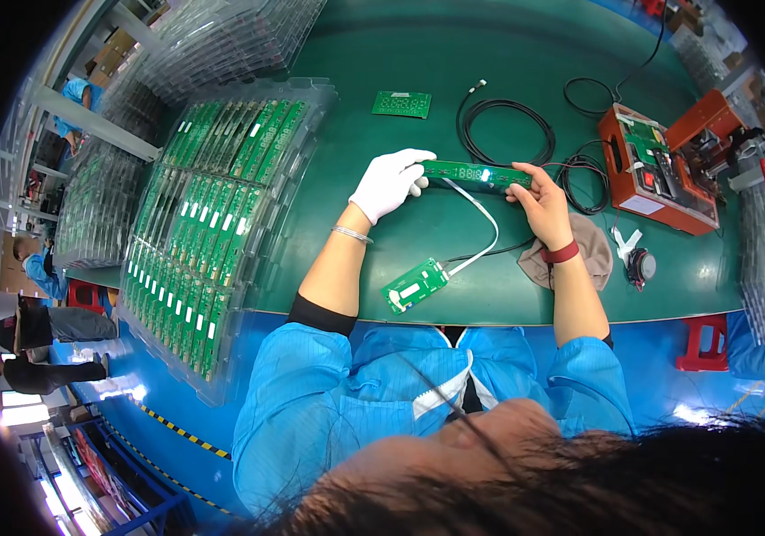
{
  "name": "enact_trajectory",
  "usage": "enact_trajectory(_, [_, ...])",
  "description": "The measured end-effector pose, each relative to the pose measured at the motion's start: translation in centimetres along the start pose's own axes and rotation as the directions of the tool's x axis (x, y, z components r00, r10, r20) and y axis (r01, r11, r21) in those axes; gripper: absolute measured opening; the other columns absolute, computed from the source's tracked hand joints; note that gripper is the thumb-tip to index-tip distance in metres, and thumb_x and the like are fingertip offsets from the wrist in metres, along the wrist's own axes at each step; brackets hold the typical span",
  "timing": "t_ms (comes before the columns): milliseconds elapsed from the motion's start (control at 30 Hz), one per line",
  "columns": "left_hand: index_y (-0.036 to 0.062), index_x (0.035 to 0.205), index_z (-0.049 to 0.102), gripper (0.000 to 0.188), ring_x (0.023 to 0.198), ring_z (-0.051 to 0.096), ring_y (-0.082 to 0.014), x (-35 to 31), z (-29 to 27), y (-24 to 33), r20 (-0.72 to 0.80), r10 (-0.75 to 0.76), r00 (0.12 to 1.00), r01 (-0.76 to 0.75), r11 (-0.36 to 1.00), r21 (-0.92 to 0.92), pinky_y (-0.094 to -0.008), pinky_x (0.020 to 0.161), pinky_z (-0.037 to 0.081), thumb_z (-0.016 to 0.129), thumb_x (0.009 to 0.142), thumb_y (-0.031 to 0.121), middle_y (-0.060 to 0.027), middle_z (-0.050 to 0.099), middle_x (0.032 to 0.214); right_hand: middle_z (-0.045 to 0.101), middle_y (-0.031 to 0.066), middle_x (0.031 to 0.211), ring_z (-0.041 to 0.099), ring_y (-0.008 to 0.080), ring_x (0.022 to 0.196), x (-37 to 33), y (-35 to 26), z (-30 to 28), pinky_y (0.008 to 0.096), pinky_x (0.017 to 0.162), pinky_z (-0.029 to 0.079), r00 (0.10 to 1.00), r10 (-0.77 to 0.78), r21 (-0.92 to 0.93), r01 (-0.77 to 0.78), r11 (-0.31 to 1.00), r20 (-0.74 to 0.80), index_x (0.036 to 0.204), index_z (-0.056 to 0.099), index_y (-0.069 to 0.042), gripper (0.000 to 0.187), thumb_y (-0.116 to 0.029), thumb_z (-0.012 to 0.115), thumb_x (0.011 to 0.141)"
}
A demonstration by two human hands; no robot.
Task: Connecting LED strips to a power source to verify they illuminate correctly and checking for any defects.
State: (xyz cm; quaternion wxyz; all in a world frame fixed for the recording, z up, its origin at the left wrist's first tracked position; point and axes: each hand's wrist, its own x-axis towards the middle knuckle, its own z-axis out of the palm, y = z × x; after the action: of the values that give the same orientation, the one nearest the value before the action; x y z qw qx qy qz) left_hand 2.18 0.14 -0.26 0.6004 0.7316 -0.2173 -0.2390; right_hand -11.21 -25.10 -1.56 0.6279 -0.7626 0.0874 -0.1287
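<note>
While both hands grip a narrow green circuit board (467,172) above the green worktop (356,54), I see lit, digit-shaped segments on its display. The white-gloved left hand (390,185) pinches one end; the bare right hand (542,213) holds the other between thumb and fingers, so both ends are partly covered. A white ribbon cable (496,234) runs from it to a second green board (416,286) lying nearer the person. On the right, an orange machine (682,201) bears a white label (642,205) whose print I cannot make out. The right forearm partly hides a brownish cloth (593,250). Dark hair (668,482) fills the lower edge. Board-filled clear trays (320,98) stand left; beyond lies a blue floor (159,460) with striped tape (184,431).
</note>
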Motion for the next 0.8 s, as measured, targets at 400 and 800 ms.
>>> enact_trajectory(400, [0.0014, 0.119, 0.064, 0.033, 0.063, 0.058, -0.0123, 0.21, 0.05, 0.18, 0.017, -0.002, 1.0, 0.003, 0.999, -0.047, -0.0219, 0.061, 0.049, 0.049, 0.09, 0.005, -0.0101, 0.066, 0.082, 0.067, 0.0094, 0.086, 0.067, 0.0143, 0.076, 0.1, 0.39, -0.22, 0.0206, 0.071, 0.053, 0.999, -0.025, 0.015, 0.025, 1.0, -0.024, 0.125, 0.057, -0.002, 0.037, 0.003, 0.06, 0.088])
enact_trajectory(800, [0.0007, 0.118, 0.064, 0.032, 0.062, 0.058, -0.0133, -0.26, 0.15, 0.21, -0.002, 0.038, 0.999, -0.038, 0.999, 0.005, -0.0231, 0.059, 0.05, 0.048, 0.09, 0.003, -0.0101, 0.065, 0.079, 0.069, 0.0096, 0.086, 0.066, 0.0127, 0.075, 0.02, 0.59, -0.2, 0.0215, 0.07, 0.054, 0.999, -0.053, 0.011, 0.053, 0.999, -0.002, 0.121, 0.059, -0.001, 0.034, 0.003, 0.06, 0.088])
